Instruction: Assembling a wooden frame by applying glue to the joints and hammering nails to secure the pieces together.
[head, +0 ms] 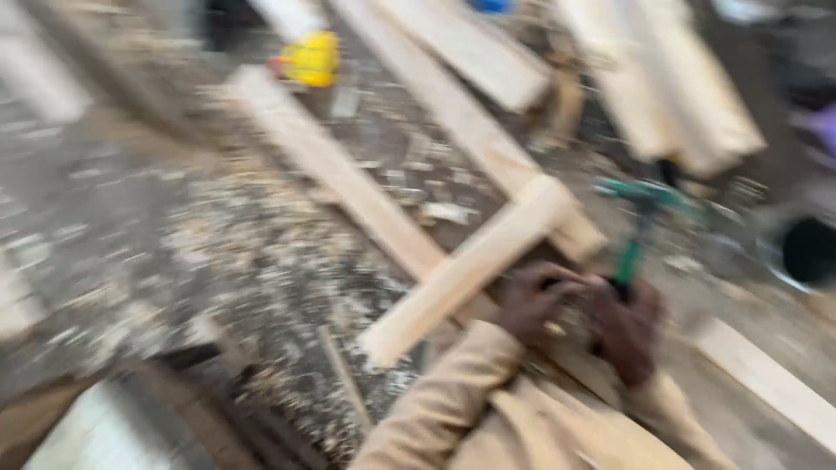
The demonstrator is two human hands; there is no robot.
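The picture is blurred by motion. My left hand (533, 300) grips a short pale wooden batten (470, 265) that lies crosswise over a long plank (348, 178). My right hand (625, 326) is closed around the green handle of a hammer (640, 222), its head raised to the upper right of the batten. Both arms wear tan sleeves at the bottom of the view.
Sawdust and shavings cover the ground on the left. More pale planks (475, 52) and a stack of boards (670, 78) lie at the top. A yellow object (312, 59) sits at the top centre. A loose plank (766, 379) lies at the right, a dark round opening (810, 252) beyond it.
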